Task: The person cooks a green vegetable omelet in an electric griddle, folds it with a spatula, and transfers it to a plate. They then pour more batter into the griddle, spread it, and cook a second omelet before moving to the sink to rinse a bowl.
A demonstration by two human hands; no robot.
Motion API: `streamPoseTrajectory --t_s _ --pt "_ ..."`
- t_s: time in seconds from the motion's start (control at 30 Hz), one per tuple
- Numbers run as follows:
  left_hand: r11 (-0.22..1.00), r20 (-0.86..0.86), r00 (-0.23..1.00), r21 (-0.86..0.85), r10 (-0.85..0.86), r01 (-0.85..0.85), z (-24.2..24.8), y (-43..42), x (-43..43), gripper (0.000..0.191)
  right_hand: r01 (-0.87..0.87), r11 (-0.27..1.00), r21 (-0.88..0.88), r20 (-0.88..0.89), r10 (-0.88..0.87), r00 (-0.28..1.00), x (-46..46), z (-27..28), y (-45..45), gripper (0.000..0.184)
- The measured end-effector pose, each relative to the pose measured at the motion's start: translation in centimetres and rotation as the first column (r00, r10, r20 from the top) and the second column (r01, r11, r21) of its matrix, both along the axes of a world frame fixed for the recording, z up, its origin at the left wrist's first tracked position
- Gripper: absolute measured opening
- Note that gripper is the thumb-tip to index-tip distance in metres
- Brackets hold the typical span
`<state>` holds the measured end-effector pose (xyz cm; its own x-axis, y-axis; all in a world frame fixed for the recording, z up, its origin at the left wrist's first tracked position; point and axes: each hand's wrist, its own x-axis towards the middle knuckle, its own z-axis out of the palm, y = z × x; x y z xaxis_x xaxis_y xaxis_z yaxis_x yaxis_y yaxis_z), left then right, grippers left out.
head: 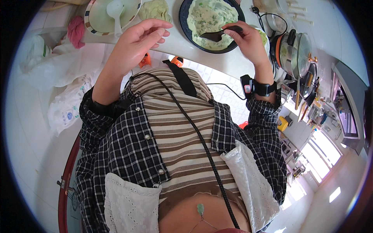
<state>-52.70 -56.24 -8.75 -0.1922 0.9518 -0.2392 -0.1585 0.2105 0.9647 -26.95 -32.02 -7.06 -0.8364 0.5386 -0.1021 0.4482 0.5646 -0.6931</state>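
Note:
My right hand (247, 40) grips a dark spatula (214, 35), whose blade rests on pale batter flecked with green (210, 17). The batter lies spread in a round black pan (184, 27) on the counter. To the left of the pan, my left hand (144, 40) hovers with nothing in it, its fingers loosely bent and apart. Beyond that hand sits a pale green lump (154, 11), which looks like dough. A large bowl (93, 27) with a patterned rim holds a white spoon (117, 16), its handle leaning over the near rim.
A pink cloth (76, 30) lies left of the bowl, near plastic bags (58, 70). A black cable with a plug (255, 10) and a pot with a glass lid (303, 55) stand right of the pan. A cord hangs across my front, below the counter edge (174, 49).

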Motion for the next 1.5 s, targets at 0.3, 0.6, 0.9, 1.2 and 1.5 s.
streamPoseTrajectory --t_s 0.3,0.6,0.9,1.2,1.5 --pt "0.995 -0.003 0.995 -0.023 0.098 -0.098 -0.3 -1.4 0.3 0.028 -0.217 0.973 0.074 -0.031 0.22 0.975 -6.2 -1.7 1.9 0.019" --pt "0.986 0.022 0.988 -0.066 0.153 -0.151 -0.6 -2.8 0.8 0.032 -0.173 0.985 0.006 0.028 0.172 0.985 -6.1 -2.3 2.8 0.022" --pt "0.982 0.024 0.984 -0.083 0.174 -0.171 -0.7 -2.9 1.0 0.031 0.138 0.939 0.316 -0.171 -0.087 0.981 -5.1 -0.9 -0.5 0.018" --pt "0.99 0.013 0.99 -0.026 0.138 -0.137 -0.5 -2.1 0.5 0.029 -0.009 0.782 0.623 -0.096 0.087 0.992 -4.5 -3.4 -5.7 0.019" --pt "0.995 -0.007 0.996 -0.05 0.083 -0.084 0.2 -1.1 0.1 0.029 0.137 0.77 0.623 -0.235 0.018 0.972 -5.3 -3.3 -5.2 0.018"
